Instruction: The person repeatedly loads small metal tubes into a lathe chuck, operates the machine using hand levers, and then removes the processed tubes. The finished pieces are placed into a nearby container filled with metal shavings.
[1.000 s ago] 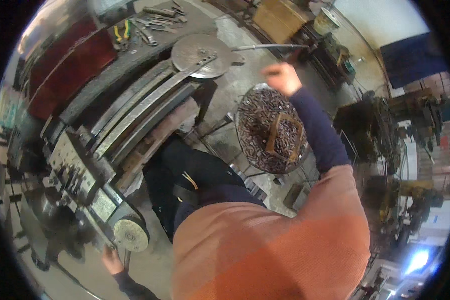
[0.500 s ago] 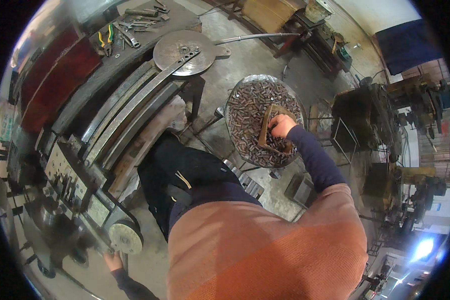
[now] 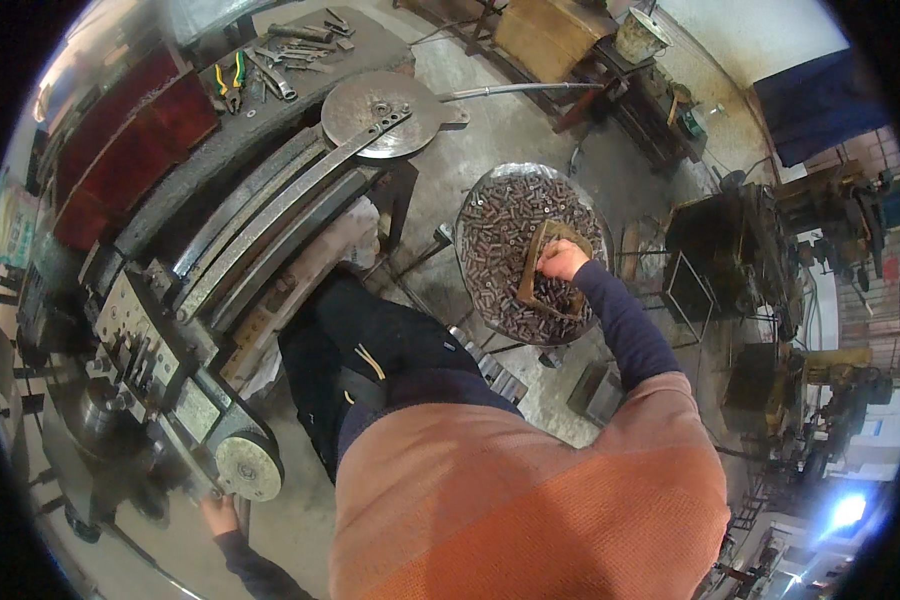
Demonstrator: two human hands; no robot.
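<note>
At the lower left, my left hand (image 3: pixel 220 515) closes round the lower end of a metal lever (image 3: pixel 184 450) beside a round pale disc (image 3: pixel 249 469) on the machine. My right hand (image 3: pixel 564 261) is over a wide round basin (image 3: pixel 457 232) heaped with short brown metal cylinders (image 3: pixel 495 230). Its fingers are pinched together inside a rusty, angular metal tray (image 3: pixel 532 270) lying on the cylinders. What those fingers hold, if anything, is too small to make out.
The machine's long curved bars (image 3: pixel 270 220) run along my left, ending near a large steel disc (image 3: pixel 378 112). Pliers (image 3: pixel 232 85) and several wrenches (image 3: pixel 272 75) lie on the far bench top. A wire-frame stand (image 3: pixel 687 292) is right of the basin.
The whole view has shifted slightly. My right hand stays over the tray, its fingers now drawn together nearer the tray's left side. My left hand stays at the lever.
</note>
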